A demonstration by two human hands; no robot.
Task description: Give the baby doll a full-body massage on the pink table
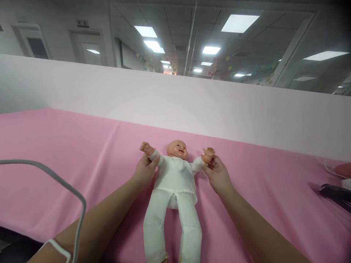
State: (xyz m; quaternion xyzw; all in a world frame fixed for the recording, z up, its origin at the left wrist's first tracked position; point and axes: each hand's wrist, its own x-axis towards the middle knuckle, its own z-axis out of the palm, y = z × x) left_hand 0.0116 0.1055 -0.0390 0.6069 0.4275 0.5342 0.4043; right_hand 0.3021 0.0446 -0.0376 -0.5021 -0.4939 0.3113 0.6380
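The left hand point(144, 168) is closing its grip around one white-sleeved wrist of the plastic baby doll in a soft white cloth suit point(172, 190), and the right hand point(218, 174) is pinching the other. The doll is lying face up mid-bench on the pink-covered bench point(68, 153), near the far edge. It is probably light; its limbs look stiff and its clothing loose, so the wrists seem a surer hold than the fabric.

A baby doll point(174, 182) in white clothes lies face-up, arms spread, on the pink cloth point(68, 153).
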